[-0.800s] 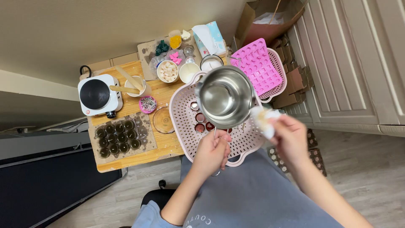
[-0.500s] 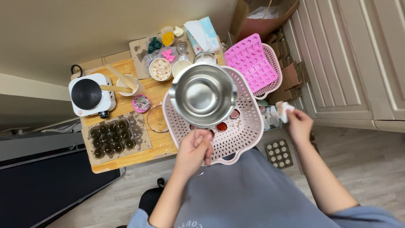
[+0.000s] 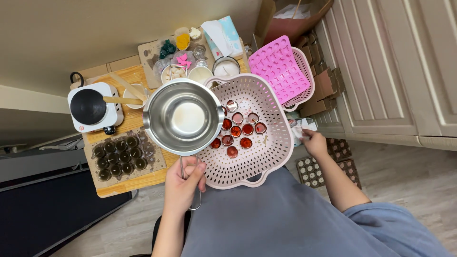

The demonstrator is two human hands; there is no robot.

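The steel pot (image 3: 183, 116) has moved left off the middle of the pink basket (image 3: 266, 157); it now overlaps only the basket's left rim, so the small red-filled cups (image 3: 236, 132) inside show. The left hand (image 3: 184, 183) now grips the pot's wire handle. The right hand (image 3: 315, 143), with its white wad (image 3: 301, 129), has dropped away to the basket's right side.

I have just 1 view, from the camera on my head, looking almost straight down from well above at the low light wooden table (image 3: 124, 183), my grey lap and both forearms, with white cabinet doors (image 3: 381, 71) along the right edge.
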